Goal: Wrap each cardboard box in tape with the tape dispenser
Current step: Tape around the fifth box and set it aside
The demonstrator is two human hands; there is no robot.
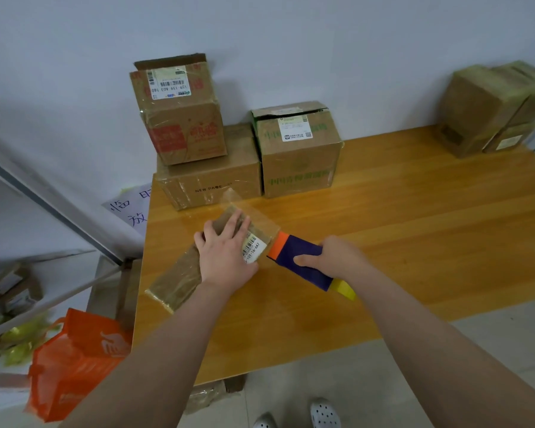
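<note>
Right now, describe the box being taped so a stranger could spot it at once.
Look at the wooden table. Near its left edge, under the left hand, lies a flat box, with the dispenser at its labelled end. Unlike the bulky boxes by the wall, it is long and thin.

Near the left edge of the table (pixel 414 211), a flat cardboard box (pixel 179 279) under the left hand (pixel 226 251); touching its right end, the tape dispenser (pixel 300 261), gripped in the right hand (pixel 334 257). Behind, by the wall, a low box (pixel 210 183) with a smaller box (pixel 183 118) on top and a third box (pixel 300 156) just right. At the far right corner, a stack of boxes (pixel 491 109). On the floor to the left, a bag (pixel 74 362).
</note>
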